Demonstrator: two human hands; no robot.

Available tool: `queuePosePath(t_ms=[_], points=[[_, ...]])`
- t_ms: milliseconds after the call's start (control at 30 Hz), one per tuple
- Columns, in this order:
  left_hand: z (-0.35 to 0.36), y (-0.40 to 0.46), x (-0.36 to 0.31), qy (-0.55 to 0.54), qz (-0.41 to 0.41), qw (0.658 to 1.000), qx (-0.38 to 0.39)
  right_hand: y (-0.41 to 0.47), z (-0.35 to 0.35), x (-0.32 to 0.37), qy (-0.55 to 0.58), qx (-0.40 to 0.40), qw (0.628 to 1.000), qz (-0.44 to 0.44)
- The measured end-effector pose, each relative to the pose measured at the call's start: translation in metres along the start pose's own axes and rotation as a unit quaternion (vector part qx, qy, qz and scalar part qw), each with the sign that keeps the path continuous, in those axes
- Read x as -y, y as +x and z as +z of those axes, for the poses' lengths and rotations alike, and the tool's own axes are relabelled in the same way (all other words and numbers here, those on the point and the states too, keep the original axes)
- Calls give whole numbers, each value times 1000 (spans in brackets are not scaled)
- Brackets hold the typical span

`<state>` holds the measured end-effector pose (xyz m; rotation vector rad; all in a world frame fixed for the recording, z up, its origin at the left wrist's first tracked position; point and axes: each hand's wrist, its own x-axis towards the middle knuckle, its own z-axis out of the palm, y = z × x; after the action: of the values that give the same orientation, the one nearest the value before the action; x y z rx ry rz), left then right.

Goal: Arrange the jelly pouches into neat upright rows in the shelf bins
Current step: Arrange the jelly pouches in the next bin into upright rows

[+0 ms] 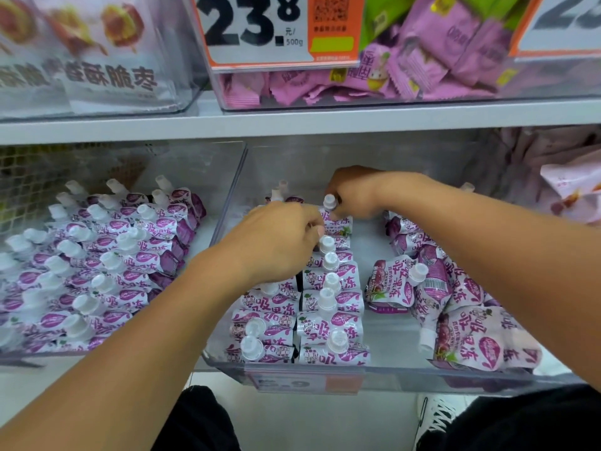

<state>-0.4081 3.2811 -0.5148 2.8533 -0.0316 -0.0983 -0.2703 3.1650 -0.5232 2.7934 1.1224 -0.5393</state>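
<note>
Two hands work in the clear middle bin, whose front rim serves as landmark. Well behind that rim, the right hand pinches the back pouch near its white cap; the left hand, fingers curled, appears to steady the row beside it. Loose pouches lie tumbled toward the rim's right end. Seating the pouch upright, cap aligned with those ahead, would do this step well.

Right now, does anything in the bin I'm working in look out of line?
Yes. On the right side of the middle bin, a loose pile of pouches lies tumbled at mixed angles, unlike the two straight rows beside it. One at the front lies flat, spout pointing left.
</note>
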Motion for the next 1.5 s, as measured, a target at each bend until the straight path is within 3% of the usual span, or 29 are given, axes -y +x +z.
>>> queuePosePath(t_ms=[100,167,300,567,667,767,900,1033,1267,1500], points=[[-14,0,7,-36,-17,994,-98,-6,1,-4,39,24,999,0],[-18,-1,10,-17,-24,994,-102,-12,2,-6,78,42,996,5],[-7,3,9,30,-36,999,2,-22,7,-1,231,95,968,-3],[-18,19,-1,1,8,991,130,-36,6,-6,361,114,924,58],[-26,33,-11,52,8,982,179,-45,1,-6,314,103,941,71],[-26,39,-12,74,10,977,199,-78,-21,-9,113,109,987,33],[-19,40,-10,62,12,981,184,-135,-11,0,-26,164,986,5],[-14,41,-8,37,14,985,166,-123,12,-5,1,33,998,-52],[-15,37,-6,22,10,983,183,-125,22,-6,-60,117,991,2],[-17,35,-5,30,20,981,191,-122,-3,-30,3,-34,998,-43]])
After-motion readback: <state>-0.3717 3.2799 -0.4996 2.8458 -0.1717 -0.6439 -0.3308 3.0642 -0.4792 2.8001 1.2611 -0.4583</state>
